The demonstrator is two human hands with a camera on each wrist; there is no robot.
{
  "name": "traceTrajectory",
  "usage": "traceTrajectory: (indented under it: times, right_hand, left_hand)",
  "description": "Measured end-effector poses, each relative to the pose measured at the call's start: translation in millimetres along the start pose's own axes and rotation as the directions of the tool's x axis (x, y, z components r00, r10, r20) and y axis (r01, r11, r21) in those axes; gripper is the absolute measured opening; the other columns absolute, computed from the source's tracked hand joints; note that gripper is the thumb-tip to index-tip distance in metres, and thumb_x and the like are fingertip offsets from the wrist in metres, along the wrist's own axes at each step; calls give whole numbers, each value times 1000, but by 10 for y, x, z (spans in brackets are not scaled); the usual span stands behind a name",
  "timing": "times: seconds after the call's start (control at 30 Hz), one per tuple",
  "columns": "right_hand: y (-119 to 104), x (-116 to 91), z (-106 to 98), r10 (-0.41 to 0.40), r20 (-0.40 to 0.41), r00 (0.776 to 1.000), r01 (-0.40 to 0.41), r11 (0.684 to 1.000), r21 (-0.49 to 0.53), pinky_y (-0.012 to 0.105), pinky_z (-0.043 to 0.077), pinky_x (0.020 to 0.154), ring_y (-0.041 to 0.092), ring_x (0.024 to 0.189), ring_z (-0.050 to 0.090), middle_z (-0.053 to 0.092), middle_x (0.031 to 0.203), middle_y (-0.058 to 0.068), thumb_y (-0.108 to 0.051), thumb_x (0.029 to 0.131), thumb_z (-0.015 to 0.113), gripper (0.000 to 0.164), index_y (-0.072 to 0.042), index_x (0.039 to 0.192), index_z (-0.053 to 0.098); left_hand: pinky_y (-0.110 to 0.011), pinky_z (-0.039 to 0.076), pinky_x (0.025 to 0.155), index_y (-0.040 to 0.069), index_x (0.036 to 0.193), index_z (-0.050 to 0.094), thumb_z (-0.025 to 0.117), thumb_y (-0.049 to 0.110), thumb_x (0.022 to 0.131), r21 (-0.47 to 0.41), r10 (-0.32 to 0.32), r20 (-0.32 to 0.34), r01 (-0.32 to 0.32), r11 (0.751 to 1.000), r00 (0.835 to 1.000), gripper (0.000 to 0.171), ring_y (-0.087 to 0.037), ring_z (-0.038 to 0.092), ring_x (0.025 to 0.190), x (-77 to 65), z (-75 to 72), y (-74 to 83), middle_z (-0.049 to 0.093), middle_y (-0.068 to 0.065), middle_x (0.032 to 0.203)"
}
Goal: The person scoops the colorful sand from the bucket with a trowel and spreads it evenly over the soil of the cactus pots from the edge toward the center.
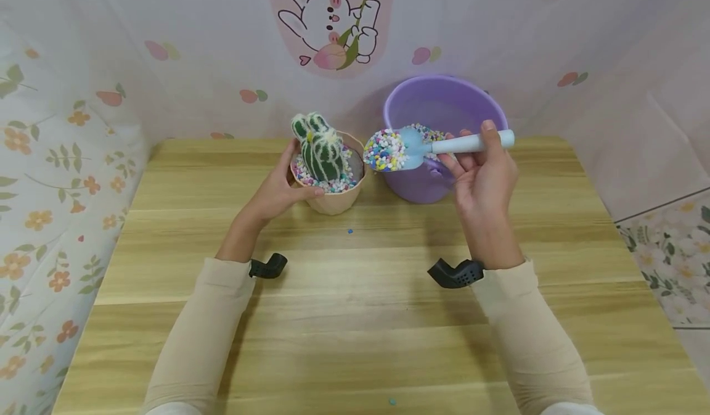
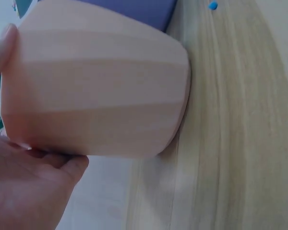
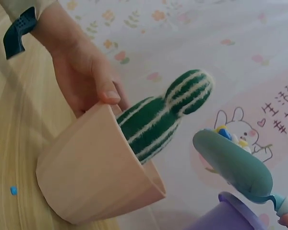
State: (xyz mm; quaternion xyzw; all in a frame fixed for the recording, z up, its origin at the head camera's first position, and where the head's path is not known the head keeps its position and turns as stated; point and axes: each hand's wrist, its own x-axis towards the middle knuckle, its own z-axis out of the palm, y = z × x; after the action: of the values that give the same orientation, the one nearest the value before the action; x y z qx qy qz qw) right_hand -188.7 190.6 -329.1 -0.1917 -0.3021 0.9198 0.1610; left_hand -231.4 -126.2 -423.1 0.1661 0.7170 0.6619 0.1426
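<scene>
My left hand (image 1: pixel 277 188) grips the near left side of a peach flowerpot (image 1: pixel 331 203), its thumb over the rim. In the pot a green cactus (image 1: pixel 322 154) with white fuzzy ridges stands among multicoloured pebbles, with a greyish patch at the right side. My right hand (image 1: pixel 488 177) holds a light blue scoop (image 1: pixel 413 147) by its pale handle, thumb on top. Multicoloured pebbles (image 1: pixel 385 150) heap in the scoop, whose tip is right by the pot's right rim. In the right wrist view the scoop's underside (image 3: pixel 235 165) hangs above the purple bucket.
A purple bucket (image 1: pixel 421 187) with more pebbles inside stands right of the pot, near the back of the wooden table (image 1: pixel 355 316). One blue pebble (image 1: pixel 350 231) lies in front of the pot, and a greenish one (image 1: pixel 392 401) near the front edge. A printed curtain (image 1: pixel 211 45) hangs behind.
</scene>
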Motion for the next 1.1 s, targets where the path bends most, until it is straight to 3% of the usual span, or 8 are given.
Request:
traceTrajectory:
  times: [0.47, 0.83, 1.1]
  right_hand:
    - [159, -181, -96, -29, 40, 999, 28, 1000, 2, 45, 57, 65, 30, 68, 71, 64, 75, 15, -14, 91, 70, 32, 2, 112, 52]
    - [250, -282, -165, -58, 44, 997, 57, 998, 28, 45, 56, 66, 31, 70, 72, 66, 78, 19, -13, 88, 73, 35, 3, 113, 53]
    - [351, -338, -181, -134, 57, 989, 135, 991, -16, 42, 57, 63, 30, 70, 72, 65, 82, 18, -14, 87, 74, 36, 5, 112, 58]
  left_hand:
    - [-39, 15, 120, 17, 157, -5, 75, 6, 83, -37, -29, 87, 33, 999, 996, 110, -18, 10, 149, 9, -104, 18, -3, 1, 164]
    - [-41, 16, 119, 15, 157, -6, 73, 2, 82, -88, -30, 134, 42, 995, 991, 109, -19, 12, 148, 14, -160, -6, -4, 0, 164]
    - [-43, 19, 118, 16, 157, -5, 72, -1, 82, -110, -24, 152, 41, 993, 988, 109, -21, 17, 147, 27, -181, -10, -2, 0, 164]
